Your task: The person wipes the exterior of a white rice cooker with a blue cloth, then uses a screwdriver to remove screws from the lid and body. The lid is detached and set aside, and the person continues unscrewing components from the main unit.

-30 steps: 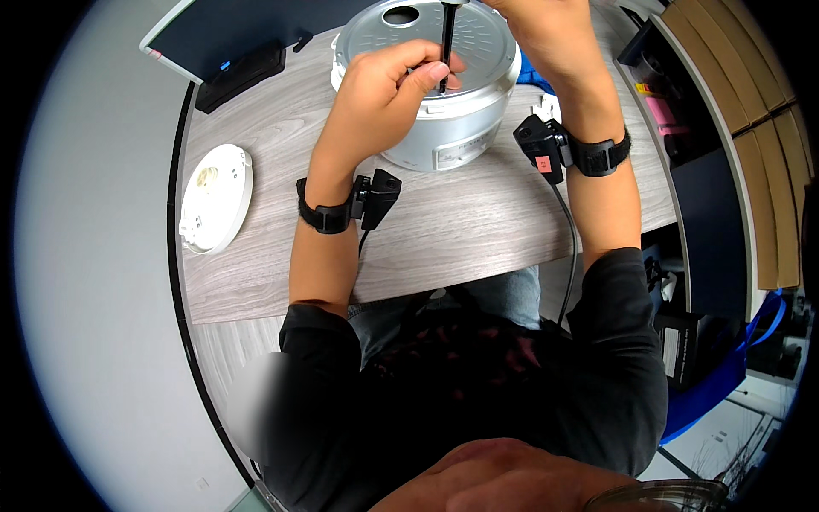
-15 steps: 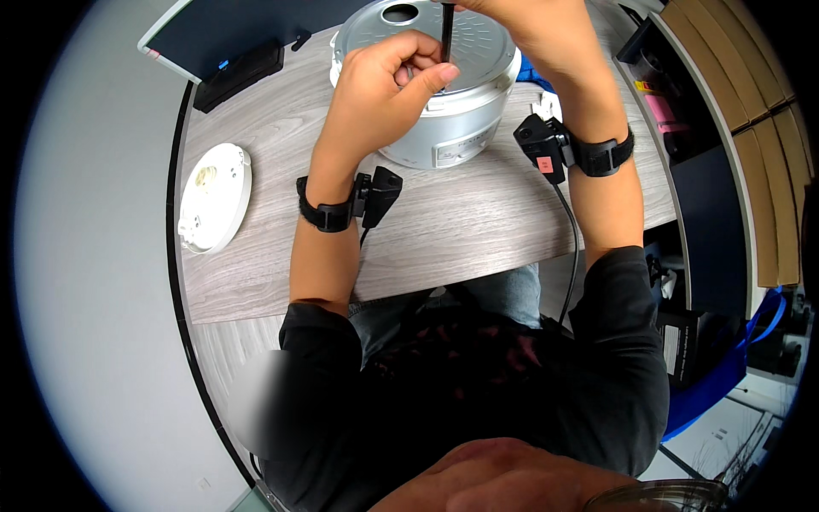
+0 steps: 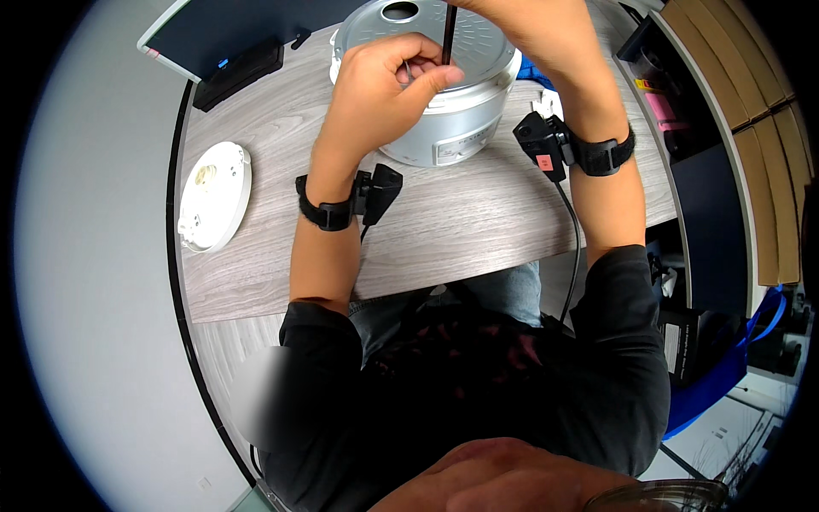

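A silver rice cooker [image 3: 452, 136] with its round metal lid plate [image 3: 426, 30] uppermost stands at the far side of the table. A black screwdriver [image 3: 449, 34] is upright over the plate's near edge. My left hand [image 3: 384, 81] is closed round the lower end of its shaft, thumb and fingers curled together; its tip is hidden behind them. My right hand [image 3: 490, 8] grips the upper part from above, with most of its fingers cut off by the top of the picture. A round white cover [image 3: 215, 198] lies at the left of the table, its inside facing up.
A dark monitor [image 3: 247, 38] stands at the back left, with a black box-shaped object [image 3: 239, 77] below it. To the right is a shelf [image 3: 725, 128] with cardboard boxes [image 3: 759, 171] beyond it. Black wrist devices trail cables [image 3: 573, 230] from both forearms.
Both hands stay nearly in place on the screwdriver. The screwdriver has shifted very slightly to the right, and my left fingers have moved a little.
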{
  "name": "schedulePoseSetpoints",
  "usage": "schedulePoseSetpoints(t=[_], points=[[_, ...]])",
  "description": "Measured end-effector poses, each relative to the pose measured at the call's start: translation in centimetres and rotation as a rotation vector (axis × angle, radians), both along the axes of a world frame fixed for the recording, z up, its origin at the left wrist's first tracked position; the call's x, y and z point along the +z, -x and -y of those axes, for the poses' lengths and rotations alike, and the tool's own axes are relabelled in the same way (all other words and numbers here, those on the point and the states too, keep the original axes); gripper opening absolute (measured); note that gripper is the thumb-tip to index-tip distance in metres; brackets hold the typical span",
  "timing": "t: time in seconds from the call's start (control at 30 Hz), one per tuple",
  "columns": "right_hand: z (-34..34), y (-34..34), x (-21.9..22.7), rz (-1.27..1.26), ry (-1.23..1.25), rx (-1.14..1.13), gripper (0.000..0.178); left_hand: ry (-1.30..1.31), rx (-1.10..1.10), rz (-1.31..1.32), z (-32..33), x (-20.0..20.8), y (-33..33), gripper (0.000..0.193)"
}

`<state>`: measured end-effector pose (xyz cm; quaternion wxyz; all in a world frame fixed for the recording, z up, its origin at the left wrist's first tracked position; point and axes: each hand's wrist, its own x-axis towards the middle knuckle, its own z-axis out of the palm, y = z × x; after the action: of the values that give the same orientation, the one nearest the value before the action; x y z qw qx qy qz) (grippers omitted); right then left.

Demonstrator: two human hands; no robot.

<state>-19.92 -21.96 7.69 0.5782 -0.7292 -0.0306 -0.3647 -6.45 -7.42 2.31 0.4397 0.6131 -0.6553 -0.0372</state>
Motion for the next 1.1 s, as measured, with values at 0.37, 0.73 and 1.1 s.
schedulePoseSetpoints(t=[0.37, 0.73, 1.1], points=[[-0.8, -0.3, -0.1, 0.078, -0.103, 0.04, 0.04, -0.054, -0.053, 0.186, -0.7, 0.6, -0.5, 0.02], [0.1, -1.2, -0.8, 0.207, -0.137, 0.117, 0.039, -0.063, -0.062, 0.202, -0.7, 0.8, -0.5, 0.014], [-1.1, -0.9, -0.3, 0.195, -0.2, 0.111, 0.04, -0.056, -0.057, 0.213, -0.8, 0.8, -0.7, 0.013]])
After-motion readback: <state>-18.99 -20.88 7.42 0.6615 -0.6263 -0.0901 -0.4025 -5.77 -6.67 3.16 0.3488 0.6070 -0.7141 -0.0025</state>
